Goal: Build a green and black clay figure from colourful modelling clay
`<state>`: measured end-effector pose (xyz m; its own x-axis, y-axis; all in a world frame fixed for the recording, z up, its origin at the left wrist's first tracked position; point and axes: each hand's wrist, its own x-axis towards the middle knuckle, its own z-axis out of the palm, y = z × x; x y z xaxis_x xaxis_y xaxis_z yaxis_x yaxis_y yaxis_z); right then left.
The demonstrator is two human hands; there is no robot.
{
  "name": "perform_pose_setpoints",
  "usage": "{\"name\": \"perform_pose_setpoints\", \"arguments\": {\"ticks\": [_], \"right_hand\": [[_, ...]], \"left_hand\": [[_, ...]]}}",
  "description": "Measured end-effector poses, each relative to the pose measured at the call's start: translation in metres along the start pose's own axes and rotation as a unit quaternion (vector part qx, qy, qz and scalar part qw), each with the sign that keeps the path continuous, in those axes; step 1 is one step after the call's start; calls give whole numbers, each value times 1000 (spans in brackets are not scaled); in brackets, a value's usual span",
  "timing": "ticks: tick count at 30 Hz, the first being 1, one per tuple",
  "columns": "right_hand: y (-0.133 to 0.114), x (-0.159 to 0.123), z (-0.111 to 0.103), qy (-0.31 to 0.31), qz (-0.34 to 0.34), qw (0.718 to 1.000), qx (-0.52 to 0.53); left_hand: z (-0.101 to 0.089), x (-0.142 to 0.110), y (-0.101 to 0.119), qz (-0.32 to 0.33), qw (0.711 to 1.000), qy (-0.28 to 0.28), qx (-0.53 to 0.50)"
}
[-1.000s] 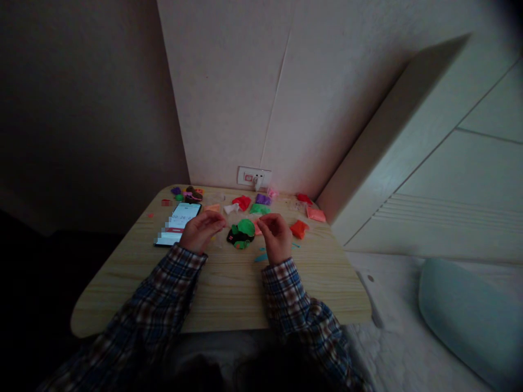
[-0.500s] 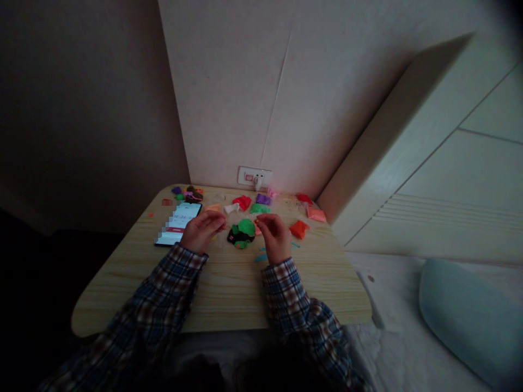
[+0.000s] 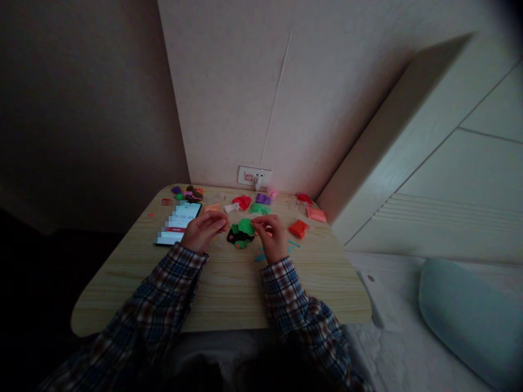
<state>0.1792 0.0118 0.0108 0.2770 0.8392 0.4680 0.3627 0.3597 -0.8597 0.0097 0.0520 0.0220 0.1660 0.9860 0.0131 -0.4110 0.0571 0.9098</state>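
Note:
A green and black clay figure (image 3: 242, 232) lies on the small wooden table (image 3: 220, 283) between my hands. My left hand (image 3: 202, 231) rests just left of it, fingers curled and pinched on something too small to name. My right hand (image 3: 271, 235) is at the figure's right side, its fingertips pinched together and touching the green top. Both arms wear plaid sleeves.
A lit phone (image 3: 178, 223) lies left of my left hand. Several coloured clay packets lie behind the figure, among them a red one (image 3: 242, 202), a purple one (image 3: 263, 198) and an orange one (image 3: 298, 228). A wall socket (image 3: 254, 176) is at the back. A white cabinet (image 3: 429, 163) stands right.
My right hand has moved left, from beside the figure onto its green top. My left hand has barely shifted.

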Motion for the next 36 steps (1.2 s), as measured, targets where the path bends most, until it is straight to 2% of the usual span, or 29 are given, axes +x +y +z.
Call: {"name": "perform_pose_setpoints", "arguments": {"ticks": [14, 21, 33, 36], "right_hand": [[3, 0, 3, 4, -32, 998, -45], [1, -1, 2, -14, -37, 997, -66], [1, -5, -1, 10, -117, 986, -119], [0, -5, -1, 27, -156, 976, -147]], "left_hand": [[1, 0, 0, -2, 1000, -7, 7], [-1, 3, -3, 5, 1000, -12, 10], [-3, 2, -3, -2, 1000, -14, 11], [-4, 3, -5, 9, 1000, -13, 13]]}}
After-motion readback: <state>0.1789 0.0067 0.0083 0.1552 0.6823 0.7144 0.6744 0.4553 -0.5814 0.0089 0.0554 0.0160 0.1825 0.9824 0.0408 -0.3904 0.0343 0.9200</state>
